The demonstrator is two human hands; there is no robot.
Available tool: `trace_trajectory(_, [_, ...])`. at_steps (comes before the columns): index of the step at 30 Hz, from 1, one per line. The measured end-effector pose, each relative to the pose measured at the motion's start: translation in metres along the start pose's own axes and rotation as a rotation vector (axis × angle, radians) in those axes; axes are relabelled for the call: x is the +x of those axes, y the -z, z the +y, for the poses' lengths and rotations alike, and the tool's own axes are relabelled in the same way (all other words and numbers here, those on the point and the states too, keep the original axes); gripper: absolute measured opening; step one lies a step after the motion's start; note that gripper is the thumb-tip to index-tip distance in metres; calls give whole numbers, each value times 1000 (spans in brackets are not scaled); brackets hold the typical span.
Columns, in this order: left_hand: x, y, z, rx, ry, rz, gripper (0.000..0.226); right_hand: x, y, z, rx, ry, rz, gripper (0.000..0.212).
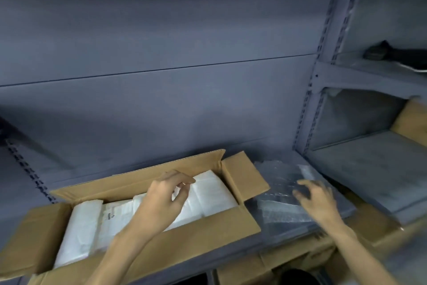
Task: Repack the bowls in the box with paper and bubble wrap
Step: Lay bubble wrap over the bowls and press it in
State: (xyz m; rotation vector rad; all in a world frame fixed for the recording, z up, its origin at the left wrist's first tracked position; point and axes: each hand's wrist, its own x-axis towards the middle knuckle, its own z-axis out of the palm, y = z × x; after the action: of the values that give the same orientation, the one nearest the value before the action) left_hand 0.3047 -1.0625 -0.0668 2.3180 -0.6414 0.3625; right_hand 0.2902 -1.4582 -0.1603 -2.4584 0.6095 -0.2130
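The box (129, 236) lay open, long axis left to right, white paper (208, 194) inside; left hand (165, 201) hovered over it, loosely curled, empty; right hand (316, 201), fingers spread, reached the bubble wrap (279, 206) beside the box's right end.

White wrapped bundles (208, 194) lie in the open box (143, 252) on the shelf (272, 247); bubble wrap (284, 194) lies just right.

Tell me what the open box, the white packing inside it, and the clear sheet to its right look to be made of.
Box: brown corrugated cardboard, matte; the upright back flap shows a fluted edge.
White packing: probably soft paper or thin foam wrap, matte and folded; too blurred to settle.
Clear sheet: likely bubble wrap, a glossy, see-through plastic with a dimpled texture, under the right hand.
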Motion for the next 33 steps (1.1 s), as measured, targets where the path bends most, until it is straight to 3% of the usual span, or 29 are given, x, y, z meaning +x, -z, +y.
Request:
trace_trajectory(2, [10, -20, 17, -46, -20, -32, 25, -5, -8, 20, -140, -23, -204, 56])
trace_trajectory(4, [16, -38, 31, -80, -61, -72, 24, -7, -15, 32, -237, 16, -269, 58])
trace_trajectory(11, [18, -61, 41, -64, -96, -144, 29, -8, -21, 42, -342, 167, -123, 45])
trace_trajectory(14, [16, -59, 36, -61, -82, -125, 36, -7, -20, 45, -275, 189, -54, 36])
trace_trajectory(18, [13, -53, 25, -60, -27, -97, 28, -6, -12, 39, -107, 171, 71, 30])
trace_trajectory(23, [6, -50, 18, -62, 14, -104, 27, -9, -9, 29, -219, 241, -56, 15])
trace_trajectory(26, [-1, -50, 18, -51, 3, -109, 26, -9, -11, 23, -246, 242, 6, 13])
trace_trajectory(31, [-3, -42, 17, -61, 18, -78, 29, 3, -14, 11, -454, 271, -44, 60])
trace_trajectory(33, [-2, -39, 17, -48, 24, -69, 29, 7, -15, 9, -465, 250, -110, 56])
